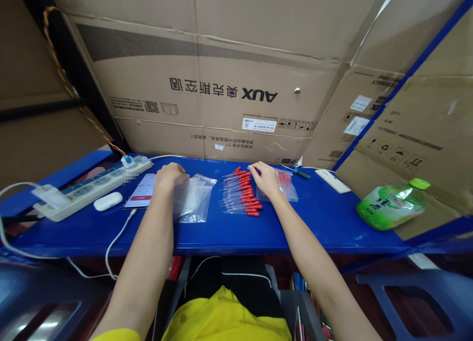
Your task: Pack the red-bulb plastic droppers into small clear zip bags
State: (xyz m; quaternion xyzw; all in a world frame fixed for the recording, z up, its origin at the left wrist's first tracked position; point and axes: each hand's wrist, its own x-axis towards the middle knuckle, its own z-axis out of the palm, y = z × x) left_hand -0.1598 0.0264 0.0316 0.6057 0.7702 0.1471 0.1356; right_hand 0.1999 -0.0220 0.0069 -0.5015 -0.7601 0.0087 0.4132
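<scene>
My left hand (172, 174) lies with fingers curled at the upper left edge of a stack of clear zip bags (194, 200); whatever is under the fingers is hidden. At the far end of a row of droppers (244, 193) with red bulbs and thin clear stems, my right hand (263, 177) has thumb and fingers drawn together in a pinch. I cannot make out what is between those fingertips. Partly beneath that hand, on its right, a clear zip bag (291, 190) contains several red-bulbed droppers. The row's stems point left and its bulbs right.
On the left of the blue table (229, 235) are a phone (141, 190), a white earphone case (108, 201) and a power strip (94, 186) with cables. A green screwdriver (301, 173), a white power bank (332, 181) and a green bottle (391, 205) lie right. Cardboard (221, 50) walls the back.
</scene>
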